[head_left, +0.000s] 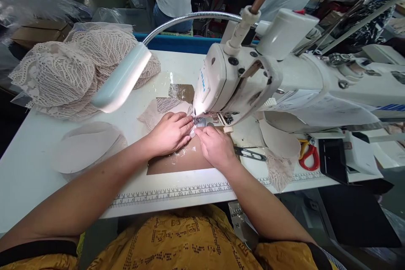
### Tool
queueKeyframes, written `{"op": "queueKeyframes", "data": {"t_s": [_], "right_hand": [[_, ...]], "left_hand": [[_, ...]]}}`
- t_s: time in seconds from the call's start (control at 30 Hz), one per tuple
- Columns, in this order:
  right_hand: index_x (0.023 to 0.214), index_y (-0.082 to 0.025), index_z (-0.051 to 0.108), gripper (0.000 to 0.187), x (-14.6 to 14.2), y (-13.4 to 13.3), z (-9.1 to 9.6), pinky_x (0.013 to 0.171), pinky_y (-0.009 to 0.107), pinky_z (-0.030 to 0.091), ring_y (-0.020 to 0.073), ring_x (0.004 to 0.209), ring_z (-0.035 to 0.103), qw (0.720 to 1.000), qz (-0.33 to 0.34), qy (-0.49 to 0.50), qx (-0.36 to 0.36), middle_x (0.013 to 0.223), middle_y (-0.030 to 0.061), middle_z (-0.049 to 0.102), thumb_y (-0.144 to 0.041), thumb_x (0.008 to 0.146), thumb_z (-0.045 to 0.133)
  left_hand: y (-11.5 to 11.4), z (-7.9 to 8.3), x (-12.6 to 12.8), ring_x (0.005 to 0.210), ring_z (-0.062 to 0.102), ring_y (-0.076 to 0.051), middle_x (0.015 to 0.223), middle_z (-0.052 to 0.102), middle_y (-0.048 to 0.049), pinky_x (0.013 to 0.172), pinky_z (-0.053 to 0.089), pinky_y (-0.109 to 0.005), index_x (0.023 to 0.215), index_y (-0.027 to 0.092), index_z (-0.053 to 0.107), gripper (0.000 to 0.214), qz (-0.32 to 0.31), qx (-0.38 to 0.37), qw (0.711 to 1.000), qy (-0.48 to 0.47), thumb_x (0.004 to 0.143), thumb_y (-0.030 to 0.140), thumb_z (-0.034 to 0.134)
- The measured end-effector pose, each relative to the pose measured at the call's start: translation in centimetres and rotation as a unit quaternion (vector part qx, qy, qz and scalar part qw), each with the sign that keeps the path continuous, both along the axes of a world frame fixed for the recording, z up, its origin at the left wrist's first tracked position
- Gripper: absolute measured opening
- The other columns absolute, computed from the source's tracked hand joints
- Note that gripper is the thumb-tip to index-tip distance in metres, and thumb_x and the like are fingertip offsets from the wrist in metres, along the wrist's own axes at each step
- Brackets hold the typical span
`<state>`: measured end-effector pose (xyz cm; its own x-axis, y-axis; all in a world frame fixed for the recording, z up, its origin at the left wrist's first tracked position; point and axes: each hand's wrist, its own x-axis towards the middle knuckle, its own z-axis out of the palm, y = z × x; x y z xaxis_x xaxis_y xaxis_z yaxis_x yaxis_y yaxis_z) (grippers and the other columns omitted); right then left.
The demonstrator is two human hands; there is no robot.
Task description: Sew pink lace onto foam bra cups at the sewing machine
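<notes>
Under the head of a white sewing machine lies a pale lace piece, reaching out to the left of the needle area. My left hand rests flat on it with the fingers stretched toward the presser foot. Just right of the needle, my right hand has its thumb and fingers closed on the near edge of the lace; the fingertips partly hide the cloth there. Beneath both hands is a brown sheet with shiny clear tape on it. Black thread snips lie right of my right hand.
A lace heap fills the table's far left, behind pale oval pieces. A lamp hangs over the table. Rightward are another oval piece, red-handled scissors and a black tray. A ruler strip lines the front edge.
</notes>
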<state>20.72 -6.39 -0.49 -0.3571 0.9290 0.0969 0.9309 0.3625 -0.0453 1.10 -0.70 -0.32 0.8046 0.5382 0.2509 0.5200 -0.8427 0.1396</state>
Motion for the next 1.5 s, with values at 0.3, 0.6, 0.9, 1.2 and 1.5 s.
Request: {"op": "queueKeyframes", "data": {"t_s": [0.3,0.6,0.9,1.2,1.5], "right_hand": [[0.129,-0.022,0.064,0.046,-0.2,0.1,-0.1,0.07,0.034,0.039,0.0234,0.084,0.059,1.0,-0.015,-0.013,-0.004,0.098,0.0101,0.07,-0.013,0.09,0.043],[0.123,-0.023,0.068,0.041,0.5,0.1,-0.4,0.07,0.032,0.039,0.0209,0.083,0.058,0.998,-0.002,0.056,0.016,0.094,0.0052,0.071,-0.014,0.091,0.044],[0.121,-0.021,0.069,0.039,0.8,0.2,-0.3,0.069,0.032,0.043,0.0198,0.08,0.061,0.995,0.01,0.097,0.008,0.096,0.0057,0.071,-0.014,0.091,0.045],[0.119,-0.02,0.069,0.037,0.9,0.2,-0.3,0.073,0.032,0.046,0.0211,0.086,0.064,0.994,0.02,0.107,0.011,0.096,0.0065,0.071,-0.014,0.091,0.046],[0.118,-0.02,0.07,0.037,0.9,0.4,-0.2,0.074,0.032,0.047,0.0209,0.083,0.063,0.995,0.024,0.098,0.007,0.095,0.0077,0.071,-0.016,0.091,0.045]], "left_hand": [[0.1,-0.1,-0.3,0.118,0.054,-0.03,0.123,0.067,-0.0122,0.094,0.047,-0.045,0.11,0.014,0.068,0.027,-0.017,0.015,0.998,-0.056,0.097,0.024,0.046],[0.7,-0.2,-0.7,0.121,0.05,-0.035,0.125,0.062,-0.0155,0.094,0.043,-0.051,0.122,0.015,0.063,0.034,0.032,0.002,0.999,-0.021,0.095,0.027,0.046],[0.5,-0.4,-0.9,0.127,0.044,-0.038,0.137,0.055,-0.0134,0.099,0.037,-0.053,0.128,0.017,0.059,0.04,0.108,0.01,0.994,0.015,0.097,0.033,0.039],[0.6,-0.2,-1.2,0.127,0.043,-0.038,0.139,0.053,-0.0134,0.099,0.037,-0.056,0.128,0.018,0.059,0.04,0.181,0.008,0.983,0.025,0.096,0.033,0.041],[0.6,0.6,-1.4,0.133,0.037,-0.039,0.143,0.049,-0.0138,0.101,0.034,-0.059,0.13,0.021,0.058,0.04,0.246,-0.059,0.967,0.025,0.094,0.034,0.043]]}}
